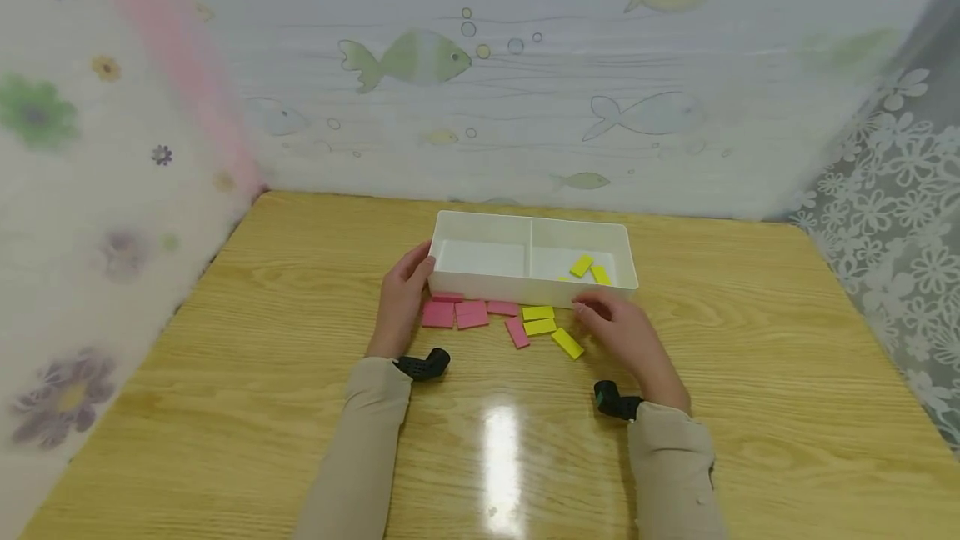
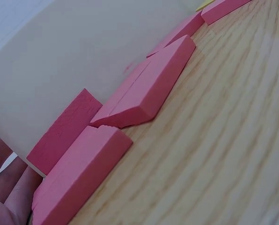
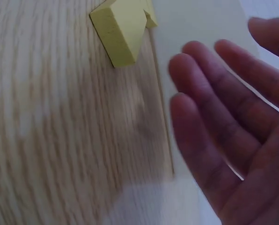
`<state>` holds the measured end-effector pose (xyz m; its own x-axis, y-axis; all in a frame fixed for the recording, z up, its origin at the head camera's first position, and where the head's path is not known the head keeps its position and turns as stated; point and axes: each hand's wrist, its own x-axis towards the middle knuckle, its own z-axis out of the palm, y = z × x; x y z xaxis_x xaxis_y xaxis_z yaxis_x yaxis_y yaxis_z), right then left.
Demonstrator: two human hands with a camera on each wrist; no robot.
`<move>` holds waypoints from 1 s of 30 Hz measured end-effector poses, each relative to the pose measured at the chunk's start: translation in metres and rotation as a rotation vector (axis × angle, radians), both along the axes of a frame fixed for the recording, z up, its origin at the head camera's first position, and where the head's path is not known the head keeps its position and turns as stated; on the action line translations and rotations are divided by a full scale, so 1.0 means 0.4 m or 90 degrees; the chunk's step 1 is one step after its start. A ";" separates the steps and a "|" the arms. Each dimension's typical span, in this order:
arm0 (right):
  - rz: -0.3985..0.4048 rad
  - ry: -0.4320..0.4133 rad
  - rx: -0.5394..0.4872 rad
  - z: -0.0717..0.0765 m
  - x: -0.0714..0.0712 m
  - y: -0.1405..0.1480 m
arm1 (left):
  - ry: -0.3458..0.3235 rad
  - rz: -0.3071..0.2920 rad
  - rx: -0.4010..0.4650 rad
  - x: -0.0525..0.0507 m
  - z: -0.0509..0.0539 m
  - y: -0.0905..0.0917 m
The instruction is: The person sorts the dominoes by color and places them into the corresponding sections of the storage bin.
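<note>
I'm resting the left grip [image 1: 401,300], uncurled, against the left end of the white box [image 1: 498,284]; the right grip [image 1: 624,330] is hanging empty, fingers apart, by its front right; pink blocks [image 1: 472,314] and yellow blocks [image 1: 539,327] are lying along its front — my pushing it could be toppling the darker pink block [image 2: 64,133] standing there.

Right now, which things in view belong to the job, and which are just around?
Job, by the look of it: white divided box; yellow blocks inside it; outer yellow blocks and pink blocks in front of it; left hand; right hand.

Just around: wooden table; fish-print backdrop; floral lace; black wrist devices.
</note>
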<state>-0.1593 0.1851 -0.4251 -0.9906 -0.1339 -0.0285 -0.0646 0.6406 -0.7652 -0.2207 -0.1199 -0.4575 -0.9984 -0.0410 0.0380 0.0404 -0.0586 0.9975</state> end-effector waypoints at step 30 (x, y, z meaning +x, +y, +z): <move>0.088 -0.074 0.117 -0.008 0.003 -0.039 | -0.005 -0.001 0.025 -0.004 0.001 -0.001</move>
